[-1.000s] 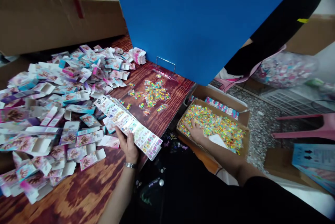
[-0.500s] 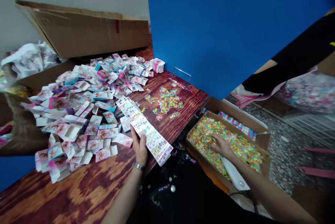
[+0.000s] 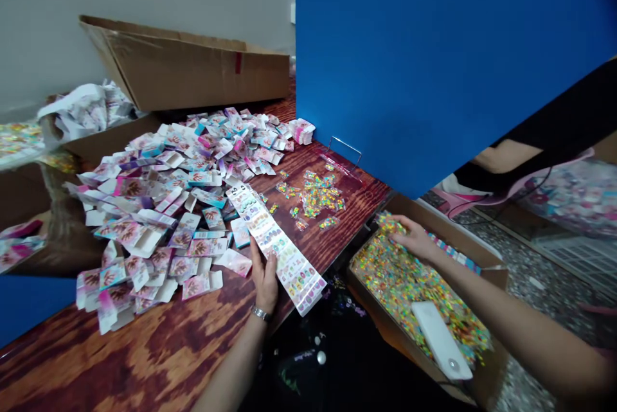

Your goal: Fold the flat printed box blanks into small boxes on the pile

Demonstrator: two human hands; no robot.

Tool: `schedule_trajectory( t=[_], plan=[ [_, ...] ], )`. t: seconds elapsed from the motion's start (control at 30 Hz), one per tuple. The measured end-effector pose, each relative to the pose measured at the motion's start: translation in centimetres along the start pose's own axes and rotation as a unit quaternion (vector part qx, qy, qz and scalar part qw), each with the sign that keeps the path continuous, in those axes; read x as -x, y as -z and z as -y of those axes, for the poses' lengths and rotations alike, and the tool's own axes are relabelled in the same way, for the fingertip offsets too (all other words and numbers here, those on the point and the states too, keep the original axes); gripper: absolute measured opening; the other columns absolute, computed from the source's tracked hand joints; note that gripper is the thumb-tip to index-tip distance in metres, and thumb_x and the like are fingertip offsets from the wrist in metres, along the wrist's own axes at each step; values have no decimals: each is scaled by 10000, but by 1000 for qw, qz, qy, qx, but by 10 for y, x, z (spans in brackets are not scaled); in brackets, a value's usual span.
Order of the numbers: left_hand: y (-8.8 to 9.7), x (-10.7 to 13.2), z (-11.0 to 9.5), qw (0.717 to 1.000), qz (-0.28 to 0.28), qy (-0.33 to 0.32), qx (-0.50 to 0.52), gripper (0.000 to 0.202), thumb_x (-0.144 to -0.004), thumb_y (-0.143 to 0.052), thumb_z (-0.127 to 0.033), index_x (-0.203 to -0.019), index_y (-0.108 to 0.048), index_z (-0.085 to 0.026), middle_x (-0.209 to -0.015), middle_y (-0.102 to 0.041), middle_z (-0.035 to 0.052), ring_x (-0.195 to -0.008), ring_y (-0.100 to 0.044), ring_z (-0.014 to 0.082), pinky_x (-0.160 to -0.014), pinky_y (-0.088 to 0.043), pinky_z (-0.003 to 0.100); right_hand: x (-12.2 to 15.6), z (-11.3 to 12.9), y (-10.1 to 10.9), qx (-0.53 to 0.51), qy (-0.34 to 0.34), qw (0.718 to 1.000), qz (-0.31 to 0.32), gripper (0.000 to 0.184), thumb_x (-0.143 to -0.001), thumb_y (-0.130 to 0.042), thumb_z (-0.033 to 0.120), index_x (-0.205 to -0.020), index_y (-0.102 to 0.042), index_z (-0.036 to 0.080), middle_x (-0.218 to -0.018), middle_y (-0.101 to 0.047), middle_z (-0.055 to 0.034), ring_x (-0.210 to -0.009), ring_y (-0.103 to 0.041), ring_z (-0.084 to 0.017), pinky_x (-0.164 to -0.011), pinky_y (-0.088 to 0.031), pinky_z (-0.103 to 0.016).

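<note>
My left hand [image 3: 263, 283] is shut on a long printed card strip [image 3: 277, 248], gripping its lower part at the table edge. The strip shows rows of small colourful pictures. My right hand [image 3: 413, 238] is raised over a cardboard box [image 3: 496, 277], pinching a clump of small multicoloured plastic packets [image 3: 389, 223]. Many more such packets [image 3: 400, 290] fill the box beneath it. A white handheld device [image 3: 441, 340] lies on them near the front. Beside the strip spreads a large heap of flat printed cartons [image 3: 159, 206].
The wooden table [image 3: 120, 367] carries a small scatter of packets [image 3: 321, 197] and a wire stand [image 3: 346, 152]. A blue panel [image 3: 434, 65] rises behind them. A large cardboard box lid [image 3: 187, 71] stands at the back. A person in black [image 3: 569, 116] is at the right.
My right hand has lifted out of the packets toward the box's far side, carrying a clump. The white device shows more fully. The view has swung left, and my left hand still holds the strip.
</note>
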State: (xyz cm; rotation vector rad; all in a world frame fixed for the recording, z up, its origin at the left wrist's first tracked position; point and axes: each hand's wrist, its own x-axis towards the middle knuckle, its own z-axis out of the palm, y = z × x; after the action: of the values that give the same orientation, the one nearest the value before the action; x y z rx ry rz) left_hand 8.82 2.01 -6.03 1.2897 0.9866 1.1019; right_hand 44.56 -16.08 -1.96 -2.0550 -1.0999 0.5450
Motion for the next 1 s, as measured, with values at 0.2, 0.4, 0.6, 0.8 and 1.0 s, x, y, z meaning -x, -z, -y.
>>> schedule_trajectory(
  t=[0.2,0.4,0.6,0.8,1.0],
  plan=[
    [0,1,-2,1000,-1,-4,-13,707,-913,-523,-419,-1506,-169,-270,-1577,-202,25,-1448,-203,211,-1189,-172,345,-119,80,-34,29,102,994,9,449,-741,-627,371,-1163,-596,223,-1022,-701,-22,-871,-664,-227,-806,-529,-368],
    [2,1,3,1000,-3,1,-24,731,-915,-515,-434,-1511,-128,-262,-1569,-225,58,-1425,-272,233,-1187,-192,385,-188,109,-71,103,157,982,-16,498,-738,-655,361,-1211,-603,214,-1130,-661,-68,-1062,-599,-284,-945,-465,-437],
    [2,2,3,1000,-7,3,-26,712,-908,-523,-436,-1506,-174,-266,-1574,-212,42,-1439,-232,222,-1191,-174,362,-218,115,-69,181,199,963,-10,549,-796,-590,298,-1334,-526,209,-1358,-518,-102,-1280,-447,-293,-1070,-364,-434],
    [0,2,-3,1000,-6,5,-10,705,-913,-515,-428,-1506,-175,-258,-1574,-213,38,-1444,-219,211,-1187,-191,345,-190,107,-106,254,239,934,81,506,-793,-640,343,-1292,-578,288,-1375,-517,-86,-1240,-476,-322,-1049,-359,-474],
    [-1,3,-1,1000,-8,8,-11,721,-912,-520,-423,-1509,-155,-252,-1576,-203,47,-1438,-236,221,-1186,-195,360,-160,100,-155,289,242,919,119,477,-859,-556,488,-1327,-507,410,-1418,-491,-10,-1325,-359,-363,-1059,-255,-636]
  ],
)
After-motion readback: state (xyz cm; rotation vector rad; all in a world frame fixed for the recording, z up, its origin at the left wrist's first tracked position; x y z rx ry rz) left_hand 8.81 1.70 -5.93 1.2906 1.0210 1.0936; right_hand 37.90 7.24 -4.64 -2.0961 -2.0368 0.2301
